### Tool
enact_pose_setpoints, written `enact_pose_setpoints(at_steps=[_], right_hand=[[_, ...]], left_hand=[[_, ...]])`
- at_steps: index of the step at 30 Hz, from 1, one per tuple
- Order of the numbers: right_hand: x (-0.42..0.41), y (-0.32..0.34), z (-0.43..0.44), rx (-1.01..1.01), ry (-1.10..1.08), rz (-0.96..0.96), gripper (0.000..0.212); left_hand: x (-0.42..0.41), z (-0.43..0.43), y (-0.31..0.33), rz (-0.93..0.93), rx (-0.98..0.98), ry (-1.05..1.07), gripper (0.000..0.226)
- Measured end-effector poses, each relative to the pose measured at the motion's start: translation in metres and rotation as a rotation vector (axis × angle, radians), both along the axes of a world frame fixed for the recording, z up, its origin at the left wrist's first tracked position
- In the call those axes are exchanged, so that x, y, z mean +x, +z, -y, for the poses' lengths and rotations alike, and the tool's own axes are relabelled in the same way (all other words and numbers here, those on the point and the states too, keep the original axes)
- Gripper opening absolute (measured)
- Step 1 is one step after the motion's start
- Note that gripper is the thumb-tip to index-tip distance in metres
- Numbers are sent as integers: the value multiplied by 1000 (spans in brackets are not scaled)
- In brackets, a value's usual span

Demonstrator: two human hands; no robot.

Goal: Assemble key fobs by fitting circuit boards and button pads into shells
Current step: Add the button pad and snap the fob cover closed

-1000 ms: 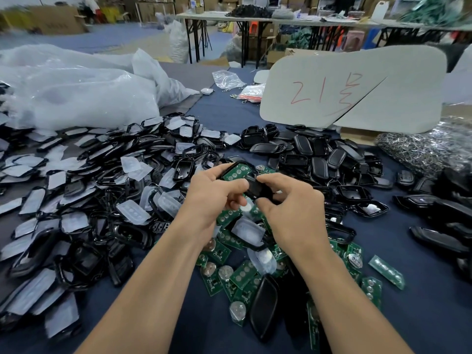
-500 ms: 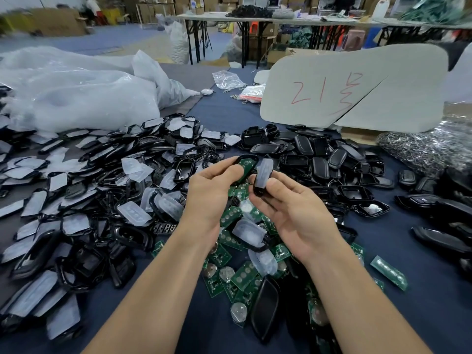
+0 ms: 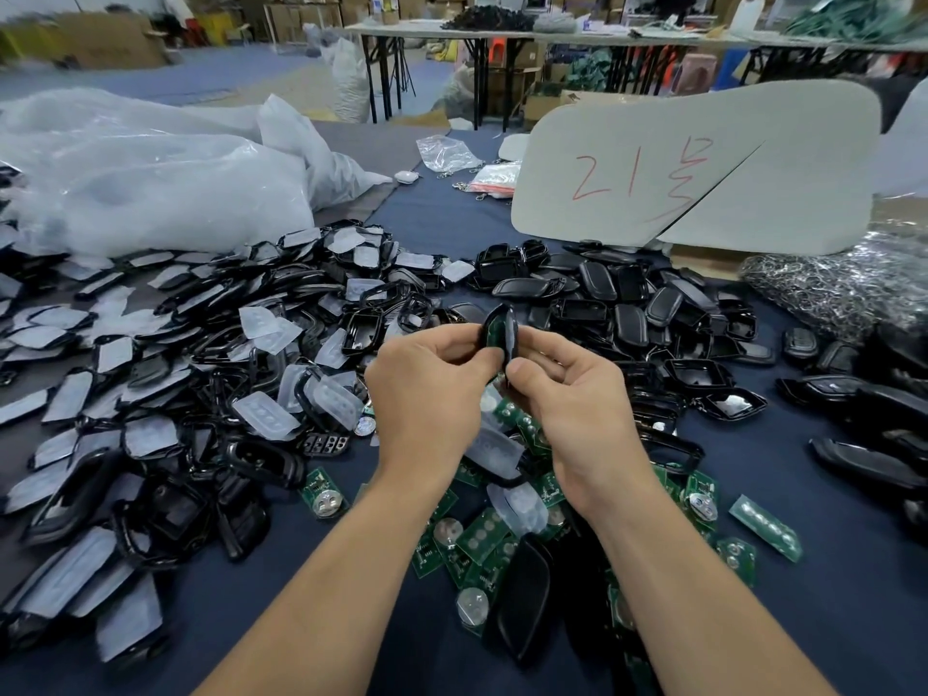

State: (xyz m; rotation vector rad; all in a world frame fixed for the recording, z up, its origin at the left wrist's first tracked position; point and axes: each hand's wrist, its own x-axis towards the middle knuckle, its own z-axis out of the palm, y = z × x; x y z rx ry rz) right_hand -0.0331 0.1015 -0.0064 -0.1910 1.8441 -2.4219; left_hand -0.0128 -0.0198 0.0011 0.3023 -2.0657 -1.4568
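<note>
Glossy black plastic shells are heaped on a matt dark blue cloth worktop. Frosted, translucent soft-looking button pads are strewn toward its left edge. Green circuit boards with shiny metal coin cells are scattered near its front edge. Crinkled clear plastic bags are piled at the far left corner. Matt grey cardboard is marked in red. Shiny metal rings are bagged at the right edge.

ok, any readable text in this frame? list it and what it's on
"21", in red marker, followed by a red handwritten character I can't make out: on the grey board standing behind the black shells.
Boxes and bottles on the far tables: too blurred to read.
Green circuit boards: no legible markings.
</note>
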Motion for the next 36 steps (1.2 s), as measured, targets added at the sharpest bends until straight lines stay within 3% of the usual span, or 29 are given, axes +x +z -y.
enact_pose_setpoints(at_steps=[4,14,17,32,36], right_hand=[[1,-1,1,44,-61,-90,38],[0,-2,-4,231,-165,-153,37],[0,-1,-7,332,-134,-213,41],[-3,3,-15,366,-38,-253,40],[1,6,-14,542,-117,-308,43]], left_hand=[[-2,4,-4,55,160,-174,26],[-3,8,2,154,476,-361,25],[-5,11,3,174,454,-417,42],[-1,19,7,52,406,-467,46],[0,19,9,71,462,-472,29]])
